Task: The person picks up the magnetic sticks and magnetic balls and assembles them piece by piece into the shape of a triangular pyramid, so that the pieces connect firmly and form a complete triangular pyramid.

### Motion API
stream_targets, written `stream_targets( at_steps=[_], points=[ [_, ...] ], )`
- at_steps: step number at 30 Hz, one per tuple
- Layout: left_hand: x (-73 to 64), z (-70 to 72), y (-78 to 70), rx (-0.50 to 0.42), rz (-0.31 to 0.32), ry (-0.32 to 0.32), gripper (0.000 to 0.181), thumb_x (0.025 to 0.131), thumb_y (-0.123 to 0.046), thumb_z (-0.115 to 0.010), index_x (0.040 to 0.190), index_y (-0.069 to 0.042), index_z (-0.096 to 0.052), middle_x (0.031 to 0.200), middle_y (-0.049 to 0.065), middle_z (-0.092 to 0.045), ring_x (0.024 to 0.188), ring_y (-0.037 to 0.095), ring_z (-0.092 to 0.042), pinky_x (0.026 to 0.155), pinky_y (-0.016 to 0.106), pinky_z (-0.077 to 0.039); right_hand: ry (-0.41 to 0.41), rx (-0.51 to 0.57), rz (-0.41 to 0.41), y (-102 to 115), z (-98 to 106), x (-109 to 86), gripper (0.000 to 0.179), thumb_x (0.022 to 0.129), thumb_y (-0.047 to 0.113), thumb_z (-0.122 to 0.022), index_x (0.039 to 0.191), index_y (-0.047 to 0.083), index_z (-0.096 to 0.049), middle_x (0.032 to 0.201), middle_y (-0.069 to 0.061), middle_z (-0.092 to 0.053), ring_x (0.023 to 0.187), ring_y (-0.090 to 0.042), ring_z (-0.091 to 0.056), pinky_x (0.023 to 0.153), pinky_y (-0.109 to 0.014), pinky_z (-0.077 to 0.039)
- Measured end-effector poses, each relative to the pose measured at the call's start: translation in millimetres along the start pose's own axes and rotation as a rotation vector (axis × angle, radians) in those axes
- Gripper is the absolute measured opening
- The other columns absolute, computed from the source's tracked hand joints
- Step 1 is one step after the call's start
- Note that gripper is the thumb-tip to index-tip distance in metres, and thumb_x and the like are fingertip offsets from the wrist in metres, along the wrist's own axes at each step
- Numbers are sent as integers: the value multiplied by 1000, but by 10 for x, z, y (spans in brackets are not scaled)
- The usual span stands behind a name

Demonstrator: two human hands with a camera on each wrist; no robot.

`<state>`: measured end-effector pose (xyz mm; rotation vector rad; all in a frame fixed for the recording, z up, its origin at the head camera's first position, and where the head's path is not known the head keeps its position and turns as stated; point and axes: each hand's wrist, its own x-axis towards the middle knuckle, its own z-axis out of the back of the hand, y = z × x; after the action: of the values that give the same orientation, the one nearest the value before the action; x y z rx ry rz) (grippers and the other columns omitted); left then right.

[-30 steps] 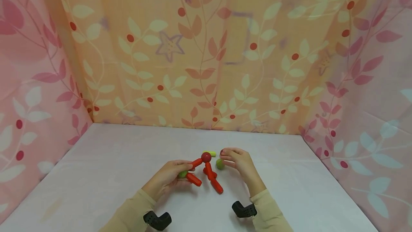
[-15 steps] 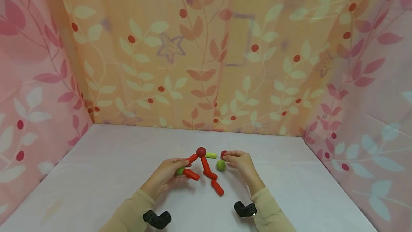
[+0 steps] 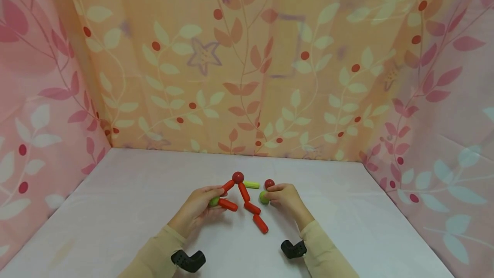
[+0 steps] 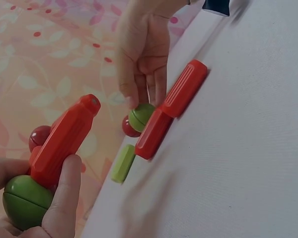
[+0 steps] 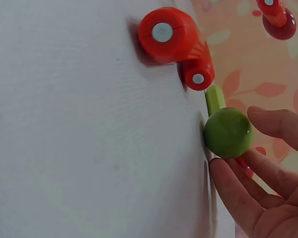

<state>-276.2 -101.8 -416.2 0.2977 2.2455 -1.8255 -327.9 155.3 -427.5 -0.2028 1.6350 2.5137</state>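
My left hand (image 3: 198, 204) grips a joined piece of red rods (image 3: 228, 204) and balls. Its green ball (image 4: 26, 201) lies against the fingers, and a red ball (image 3: 238, 177) tops the far end. From that red ball another red rod (image 3: 244, 192) slopes down toward the table. At the right, my right hand (image 3: 287, 200) pinches a loose green ball (image 5: 228, 133) between thumb and fingers, low at the tabletop. Just behind it sits a second red ball (image 3: 269, 184), partly hidden by the fingers in the right wrist view.
Two red rods (image 3: 252, 208) lie end to end on the white table (image 3: 154, 170) between the hands. A light green rod (image 3: 252, 185) lies behind them. Patterned cloth (image 3: 247, 76) encloses the back and sides. Black wrist cameras (image 3: 188, 261) sit on both forearms.
My right hand has left the second red ball, which stays on the table, and moved to the green ball. My left hand's piece has shifted slightly left and away; the lowest rods now lie apart from it.
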Motion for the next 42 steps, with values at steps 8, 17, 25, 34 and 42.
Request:
stream_targets(
  at_steps=[8, 17, 25, 34, 42],
  points=[
    [-9, -6, -12, -8, -8, -4, 34, 98, -18, -63, 126, 2, -63, 115, 21, -70, 79, 19, -74, 70, 36, -61, 12, -21, 17, -18, -11, 22, 31, 79, 10, -82, 105, -3, -73, 114, -18, -68, 78, -13, -67, 76, -29, -59],
    [-16, -11, -1, -18, -17, -13, 35, 98, -17, -61, 127, 3, -62, 114, 21, -70, 78, 21, -75, 69, 34, -61, 8, 19, -1, -31, -11, 19, 33, 78, 11, -82, 107, -3, -73, 116, -18, -69, 82, -12, -68, 78, -29, -60],
    [-28, 5, 1, -43, -29, -13, 40, 98, -19, -62, 131, 4, -59, 113, 19, -70, 78, 21, -75, 70, 33, -61, 8, 144, 22, 1, -27, -59, 33, 82, 8, -79, 112, -4, -71, 112, -17, -71, 86, -15, -73, 84, -32, -59],
    [-11, 9, 0, -70, -30, -34, 41, 98, -19, -62, 132, 4, -57, 120, 23, -66, 80, 20, -74, 71, 33, -61, 39, 151, 60, 61, -78, -192, 35, 85, 15, -78, 116, -1, -71, 114, -13, -71, 89, -14, -70, 87, -30, -58],
    [-8, 12, 1, -78, -36, -42, 41, 98, -19, -62, 132, 4, -57, 117, 20, -67, 80, 20, -74, 72, 33, -61, 93, 204, 64, 54, -113, -263, 34, 87, 17, -76, 117, 1, -71, 113, -11, -71, 93, -17, -72, 90, -34, -58]
  ],
)
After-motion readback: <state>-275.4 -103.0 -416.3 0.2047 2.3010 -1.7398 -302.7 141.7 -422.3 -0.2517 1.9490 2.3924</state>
